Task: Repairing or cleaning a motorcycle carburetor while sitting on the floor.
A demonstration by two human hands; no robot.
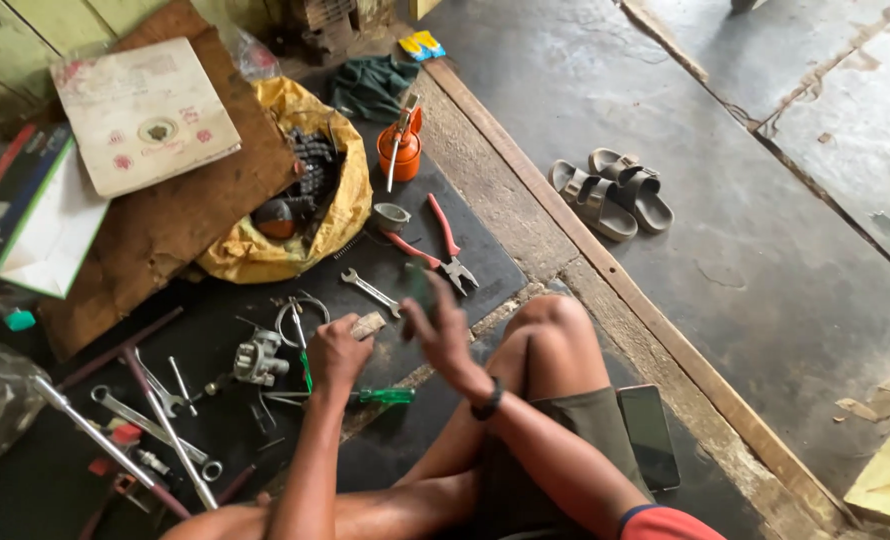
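His left hand [337, 352] grips a small block [369, 324]; the right hand [443, 330] hangs open and blurred beside it, pliers [443, 250] just beyond, a wrench [370, 291] between.

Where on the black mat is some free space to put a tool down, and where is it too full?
Free: the black mat right of the red pliers, and the strip between the yellow bag and the small wrench. Crowded: around the left hand, with the metal part, wire loop, green screwdriver and spanners.
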